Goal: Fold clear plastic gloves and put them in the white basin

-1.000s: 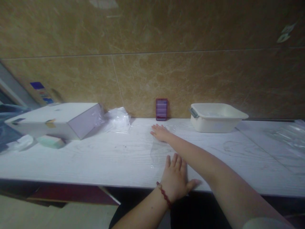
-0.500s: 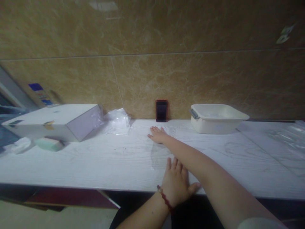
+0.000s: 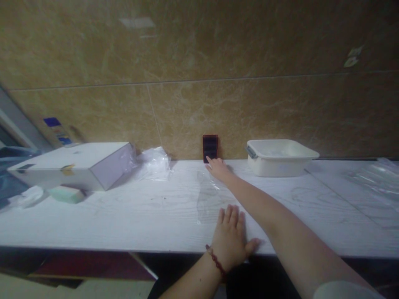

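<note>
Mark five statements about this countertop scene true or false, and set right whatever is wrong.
1. The right hand reaches to the lower part of the phone. True.
2. The phone lies flat. False: the phone stands upright against the wall.
3. The white box is left of the crumpled clear plastic. True.
4. The cream basin sits left of the phone. False: the cream basin is to its right.
5. The left hand lies palm down. True.

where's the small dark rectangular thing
In the head view, the dark rectangular thing stands near centre by the tiled wall, at the back of the table, with the right hand at its lower end and the cream basin to its right.
</note>
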The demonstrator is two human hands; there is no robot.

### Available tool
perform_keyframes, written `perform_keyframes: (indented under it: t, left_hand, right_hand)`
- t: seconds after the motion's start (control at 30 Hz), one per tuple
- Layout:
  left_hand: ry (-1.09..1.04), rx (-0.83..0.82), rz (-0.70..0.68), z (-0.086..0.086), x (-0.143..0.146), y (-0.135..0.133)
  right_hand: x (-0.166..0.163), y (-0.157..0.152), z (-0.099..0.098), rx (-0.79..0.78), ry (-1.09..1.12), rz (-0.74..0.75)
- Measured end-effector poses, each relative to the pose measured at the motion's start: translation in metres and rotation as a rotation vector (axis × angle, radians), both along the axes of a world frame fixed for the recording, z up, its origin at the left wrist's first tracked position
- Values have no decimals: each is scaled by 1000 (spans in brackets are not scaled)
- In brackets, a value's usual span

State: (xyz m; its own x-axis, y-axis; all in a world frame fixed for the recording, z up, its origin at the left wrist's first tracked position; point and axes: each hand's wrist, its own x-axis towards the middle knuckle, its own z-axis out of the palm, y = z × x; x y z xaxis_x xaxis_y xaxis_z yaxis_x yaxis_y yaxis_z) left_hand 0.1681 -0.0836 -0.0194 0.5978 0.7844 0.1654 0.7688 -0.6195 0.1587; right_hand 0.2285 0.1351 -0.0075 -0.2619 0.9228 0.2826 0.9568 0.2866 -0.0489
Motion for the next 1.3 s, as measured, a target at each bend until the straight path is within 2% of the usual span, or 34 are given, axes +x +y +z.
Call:
perform_keyframes:
  t: [0.27, 0.47, 0.93, 1.1, 1.2, 1.3]
  left_hand:
    - [-17, 22, -1, -3, 0, 0]
    - [-33, 11, -9, -3, 0, 1]
    - [-65, -20, -30, -3, 0, 2]
    - [-64, -20, -25, -4, 1, 2]
    - [-86, -19, -21, -5, 1, 3]
    - [-105, -17, -27, -7, 1, 3]
  right_hand:
    - [37, 17, 29, 111, -147, -159]
    - [46, 28, 43, 113, -196, -165]
    - [42, 42, 40, 70, -187, -141]
    - [41, 41, 42, 40, -233, -185]
    - [43, 38, 43, 91, -294, -177]
    - [50, 31, 42, 148, -267, -125]
